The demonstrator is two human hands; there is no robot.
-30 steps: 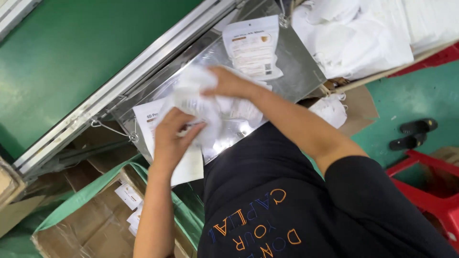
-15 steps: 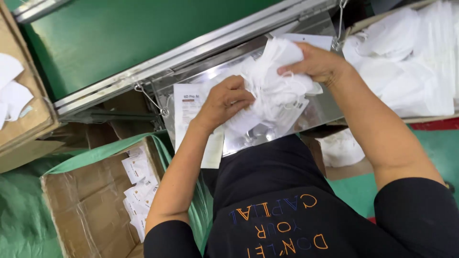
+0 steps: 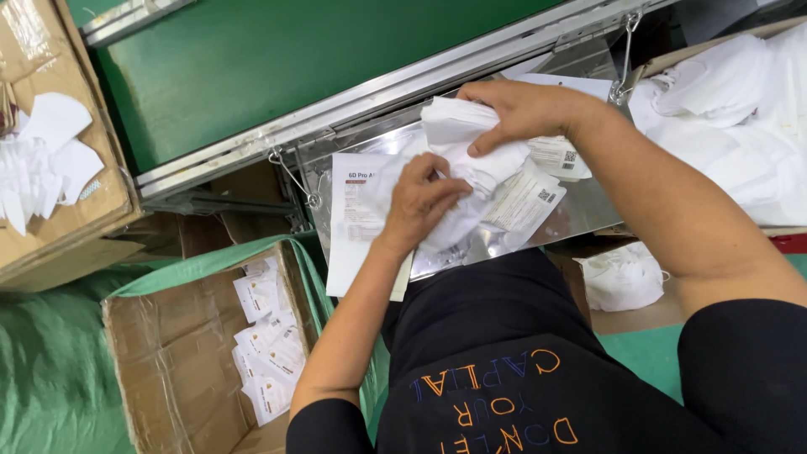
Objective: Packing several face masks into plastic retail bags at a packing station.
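Gripping white masks (image 3: pixel 471 147), left hand (image 3: pixel 420 202) and right hand (image 3: pixel 525 109).

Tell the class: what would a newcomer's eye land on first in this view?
First, the two hands at centre: the left hand and right hand both grip a bunch of white masks over a shiny metal tray. Next, the broad green belt above, and the cardboard box of white packets at lower left.

White masks (image 3: pixel 471 160); green conveyor belt (image 3: pixel 277 67); brown carton (image 3: pixel 168 345).
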